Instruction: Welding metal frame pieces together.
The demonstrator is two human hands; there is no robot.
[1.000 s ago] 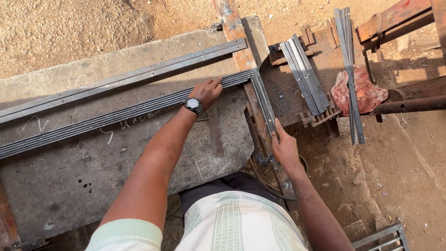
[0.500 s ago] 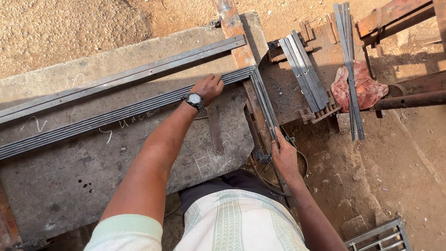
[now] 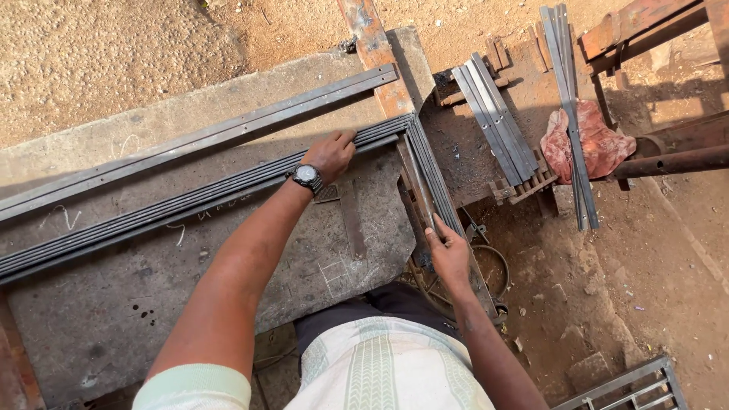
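The left hand (image 3: 332,154) lies in the upper middle of the frame, fingers bent, pressing down on the long rail (image 3: 190,201), a bundle of grey ribbed metal strips that runs from the left edge up to a corner at centre. It presses rather than wraps; nothing is enclosed in the palm. A watch (image 3: 306,176) sits on that wrist.

The right hand (image 3: 449,254) is lower, right of centre, fingers curled over the near end of the short rail (image 3: 427,171), which meets the long rail at a right angle at the corner (image 3: 408,121) and comes down toward the person. It holds that end, though how far the fingers close round it cannot be told.

Both rails lie on a grey slab (image 3: 152,304) marked with chalk. Above the long rail, a flat bar (image 3: 205,140) lies nearly parallel to it, apart from it. A rusty beam (image 3: 376,53) crosses the slab's upper right corner, just beyond the joint.

Right of the slab, a stack of strips (image 3: 493,125) rests on small wooden blocks. Farther right, thin strips (image 3: 568,114) lie over a red rag (image 3: 600,144). A rusty pipe (image 3: 676,161) and frame fill the upper right. A wire loop (image 3: 493,269) lies on the dirt beside the right hand.
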